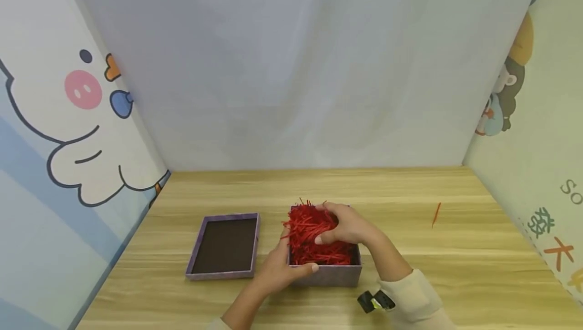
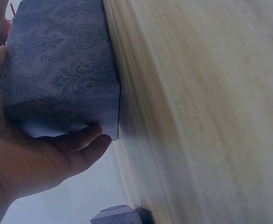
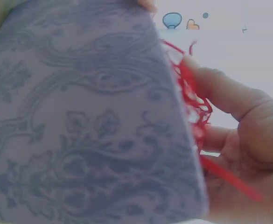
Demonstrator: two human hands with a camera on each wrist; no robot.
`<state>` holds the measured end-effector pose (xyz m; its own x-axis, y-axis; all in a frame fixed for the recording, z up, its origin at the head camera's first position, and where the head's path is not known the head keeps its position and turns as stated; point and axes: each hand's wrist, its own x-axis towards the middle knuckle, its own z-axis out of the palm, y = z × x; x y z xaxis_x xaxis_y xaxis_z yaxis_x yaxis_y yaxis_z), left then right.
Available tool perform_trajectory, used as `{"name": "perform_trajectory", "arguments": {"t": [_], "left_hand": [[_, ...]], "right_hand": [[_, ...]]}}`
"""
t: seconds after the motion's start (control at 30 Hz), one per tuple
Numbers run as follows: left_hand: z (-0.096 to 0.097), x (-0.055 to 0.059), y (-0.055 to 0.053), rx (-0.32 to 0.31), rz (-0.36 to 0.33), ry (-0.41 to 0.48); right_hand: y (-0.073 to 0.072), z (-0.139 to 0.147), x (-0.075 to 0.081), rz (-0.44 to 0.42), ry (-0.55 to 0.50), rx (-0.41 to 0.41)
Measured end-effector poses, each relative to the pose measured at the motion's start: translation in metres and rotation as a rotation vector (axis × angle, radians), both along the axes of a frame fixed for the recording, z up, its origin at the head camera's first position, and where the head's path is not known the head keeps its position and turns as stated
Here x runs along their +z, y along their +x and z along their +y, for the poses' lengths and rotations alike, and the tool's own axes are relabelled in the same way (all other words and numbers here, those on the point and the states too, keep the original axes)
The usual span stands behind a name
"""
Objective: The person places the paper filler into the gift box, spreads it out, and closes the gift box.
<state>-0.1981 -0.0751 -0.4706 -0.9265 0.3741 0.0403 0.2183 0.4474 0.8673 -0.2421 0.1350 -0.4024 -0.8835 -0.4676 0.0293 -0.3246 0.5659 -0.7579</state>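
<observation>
A purple patterned box [image 1: 330, 275] stands on the table, heaped with red shredded paper [image 1: 302, 231]. My left hand [image 1: 275, 269] holds the box at its left front corner, thumb along the front rim and fingers against the left side. In the left wrist view, those fingers press on the damask-patterned wall [image 2: 66, 70]. My right hand [image 1: 348, 226] is over the box's right half, with thumb and fingers curved around some of the shredded paper. From the right wrist, red strands show between the thumb [image 3: 220, 88] and the box edge.
Left of the box lies its purple lid [image 1: 220, 275], dark inside facing up. One loose red strand [image 1: 436, 214] is on the wooden table [image 1: 401, 188] at right. A pale curtain [image 1: 273, 92] hangs behind, with cartoon-printed walls on both sides.
</observation>
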Motion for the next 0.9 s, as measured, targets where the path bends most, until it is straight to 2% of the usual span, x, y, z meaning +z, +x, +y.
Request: {"name": "perform_trajectory", "arguments": {"t": [0.13,0.3,0.43,0.53,0.67,0.8,0.9], "left_hand": [[0.0,-0.001,0.0,-0.011,0.003,0.011],[-0.001,-0.001,-0.001,-0.019,0.003,0.023],[-0.001,0.0,-0.001,-0.024,-0.018,0.028],[-0.001,0.0,-0.001,-0.026,-0.03,0.024],[-0.002,0.001,0.001,-0.019,-0.042,0.002],[-0.001,0.003,0.002,-0.019,-0.046,-0.007],[0.0,0.003,0.003,-0.018,-0.049,-0.003]], "right_hand": [[0.005,0.0,0.002,0.099,-0.013,0.03],[0.01,-0.005,-0.001,0.177,0.01,0.151],[0.01,-0.008,-0.01,0.13,0.076,0.206],[0.007,-0.01,-0.02,0.091,0.179,0.21],[0.001,-0.017,-0.031,0.091,0.304,0.211],[-0.004,-0.022,-0.035,0.071,0.361,0.182],[-0.006,-0.022,-0.032,0.043,0.363,0.162]]}}
